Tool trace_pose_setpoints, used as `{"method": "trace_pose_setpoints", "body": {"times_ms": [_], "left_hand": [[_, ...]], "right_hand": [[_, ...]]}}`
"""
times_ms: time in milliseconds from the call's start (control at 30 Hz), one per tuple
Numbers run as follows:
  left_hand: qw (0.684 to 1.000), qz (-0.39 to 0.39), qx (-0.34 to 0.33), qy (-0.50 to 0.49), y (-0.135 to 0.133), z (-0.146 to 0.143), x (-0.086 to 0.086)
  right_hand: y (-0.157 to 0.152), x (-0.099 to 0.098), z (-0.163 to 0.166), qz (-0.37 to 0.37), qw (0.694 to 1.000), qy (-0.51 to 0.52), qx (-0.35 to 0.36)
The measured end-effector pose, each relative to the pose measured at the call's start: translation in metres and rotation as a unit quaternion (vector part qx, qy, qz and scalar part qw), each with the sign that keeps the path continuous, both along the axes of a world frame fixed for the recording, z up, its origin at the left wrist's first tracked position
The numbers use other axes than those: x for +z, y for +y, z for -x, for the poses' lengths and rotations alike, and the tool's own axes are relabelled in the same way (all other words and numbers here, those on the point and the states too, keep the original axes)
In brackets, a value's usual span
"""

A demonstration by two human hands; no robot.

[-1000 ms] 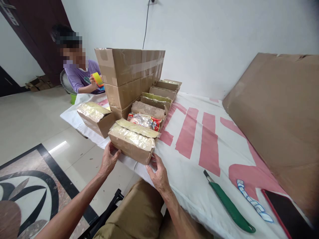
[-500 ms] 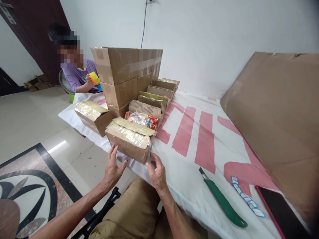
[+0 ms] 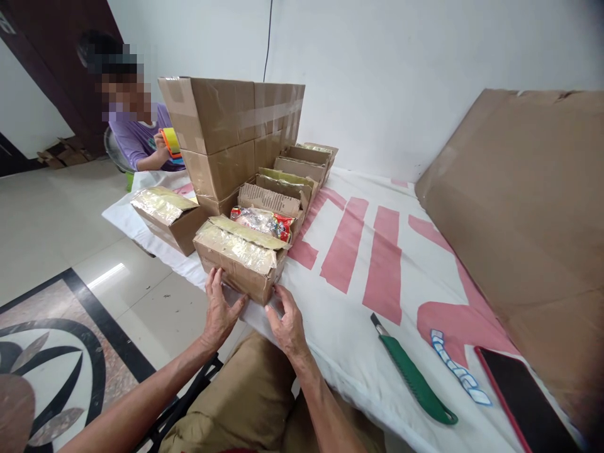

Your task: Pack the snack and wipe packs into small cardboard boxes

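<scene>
A small cardboard box (image 3: 233, 264) with shiny tape across its top flaps sits at the near edge of the cloth-covered table. Against its near side rest the fingertips of my left hand (image 3: 221, 311), fingers apart. My right hand (image 3: 287, 321) is at the box's near right corner, open, thumb and fingers spread around that corner without closing on it. Just behind this box, a red and clear plastic packet (image 3: 262, 223) pokes out of a row of open-topped boxes (image 3: 270, 200).
Taped boxes (image 3: 221, 119) are stacked behind; another box (image 3: 172, 220) stands left. A green-handled utility knife (image 3: 415, 374) and a phone (image 3: 523, 393) lie right. A large cardboard sheet (image 3: 514, 207) leans there. A person in purple (image 3: 141, 141) holds a yellow-orange object (image 3: 170, 141).
Both hands have come closer to the near box, and their fingertips now meet it. The whole view has shifted slightly. The other person has moved the yellow-orange object a little.
</scene>
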State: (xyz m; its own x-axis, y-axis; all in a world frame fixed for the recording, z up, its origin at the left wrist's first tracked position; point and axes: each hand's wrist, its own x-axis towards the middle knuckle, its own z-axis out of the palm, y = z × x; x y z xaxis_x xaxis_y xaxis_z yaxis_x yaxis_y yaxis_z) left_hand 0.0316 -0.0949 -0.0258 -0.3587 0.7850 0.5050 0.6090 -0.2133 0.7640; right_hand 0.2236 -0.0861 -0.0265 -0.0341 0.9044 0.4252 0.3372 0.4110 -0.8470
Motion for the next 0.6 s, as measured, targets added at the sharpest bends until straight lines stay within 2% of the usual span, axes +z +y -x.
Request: {"method": "trace_pose_setpoints", "body": {"times_ms": [200, 600], "left_hand": [[1.000, -0.004, 0.005, -0.002, 0.003, -0.006, 0.001], [0.998, -0.006, 0.056, -0.030, 0.006, -0.007, 0.018]], "right_hand": [[0.000, -0.003, 0.001, -0.005, 1.000, 0.004, 0.001], [0.000, -0.012, 0.006, -0.035, 0.999, 0.000, -0.014]]}}
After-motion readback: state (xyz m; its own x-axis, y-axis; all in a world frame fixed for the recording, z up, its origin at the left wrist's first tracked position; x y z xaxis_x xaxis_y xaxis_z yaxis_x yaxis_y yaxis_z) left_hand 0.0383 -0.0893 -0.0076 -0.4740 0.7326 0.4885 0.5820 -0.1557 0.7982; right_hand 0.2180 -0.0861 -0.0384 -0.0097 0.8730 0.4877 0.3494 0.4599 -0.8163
